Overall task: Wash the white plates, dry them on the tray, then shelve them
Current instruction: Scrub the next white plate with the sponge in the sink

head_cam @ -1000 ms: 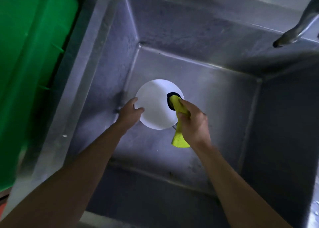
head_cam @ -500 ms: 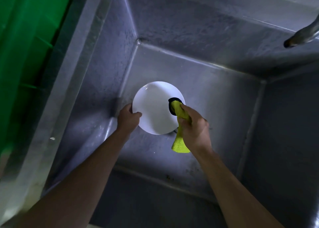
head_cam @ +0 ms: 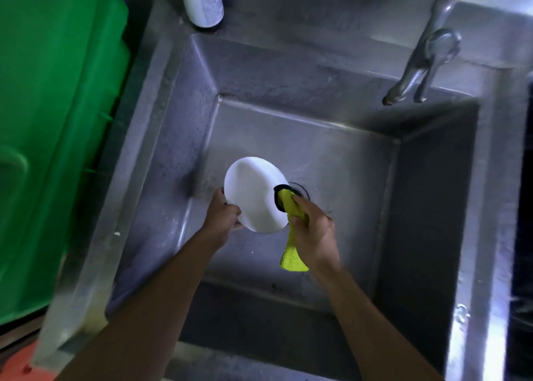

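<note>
Fingers (head_cam: pixel 229 209) of left hand (head_cam: pixel 220 217) curl round plate (head_cam: pixel 253 196) rim, holding it tilted over sink (head_cam: pixel 331 155) floor. Right hand (head_cam: pixel 313 230) clenches yellow cloth (head_cam: pixel 291 261), pressed to plate's right edge, beside drain. Plate lies between hands, face toward cloth; scrubbing looks underway, rinse under tap (head_cam: pixel 418 74) still ahead.

White plate (head_cam: pixel 253 194); yellow cloth (head_cam: pixel 292 236); green bin (head_cam: pixel 54 121); grey sink (head_cam: pixel 317 115).

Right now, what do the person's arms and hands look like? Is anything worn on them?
Both forearms are bare: no sleeves show. The left hand and right hand wear no gloves, and no rings, watch or markings can be seen.
</note>
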A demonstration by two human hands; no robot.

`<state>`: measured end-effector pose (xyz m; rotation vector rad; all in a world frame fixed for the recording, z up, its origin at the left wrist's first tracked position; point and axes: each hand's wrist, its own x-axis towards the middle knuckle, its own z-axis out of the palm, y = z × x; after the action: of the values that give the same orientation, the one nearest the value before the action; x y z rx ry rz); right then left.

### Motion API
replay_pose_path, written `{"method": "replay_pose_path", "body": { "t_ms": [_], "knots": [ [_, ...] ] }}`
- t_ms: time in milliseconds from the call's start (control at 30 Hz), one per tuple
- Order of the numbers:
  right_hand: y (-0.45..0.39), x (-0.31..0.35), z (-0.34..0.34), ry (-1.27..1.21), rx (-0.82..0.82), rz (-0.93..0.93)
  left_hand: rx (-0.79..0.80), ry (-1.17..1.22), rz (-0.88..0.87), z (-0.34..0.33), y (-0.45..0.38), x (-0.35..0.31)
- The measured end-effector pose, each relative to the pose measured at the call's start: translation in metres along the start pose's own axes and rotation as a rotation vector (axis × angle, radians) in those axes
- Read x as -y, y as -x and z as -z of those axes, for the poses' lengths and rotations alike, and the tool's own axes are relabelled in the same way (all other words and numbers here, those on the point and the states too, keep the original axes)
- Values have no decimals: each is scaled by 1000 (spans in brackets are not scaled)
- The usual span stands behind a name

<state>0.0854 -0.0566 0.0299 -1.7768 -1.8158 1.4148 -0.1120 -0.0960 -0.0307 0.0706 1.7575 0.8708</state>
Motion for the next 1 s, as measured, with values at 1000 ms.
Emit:
{"method": "replay_pose_path", "body": {
  "t_ms": [1000],
  "knots": [
    [108, 156, 78, 418, -79, 508, 480, 62, -236, 34, 232, -104]
  ]
}}
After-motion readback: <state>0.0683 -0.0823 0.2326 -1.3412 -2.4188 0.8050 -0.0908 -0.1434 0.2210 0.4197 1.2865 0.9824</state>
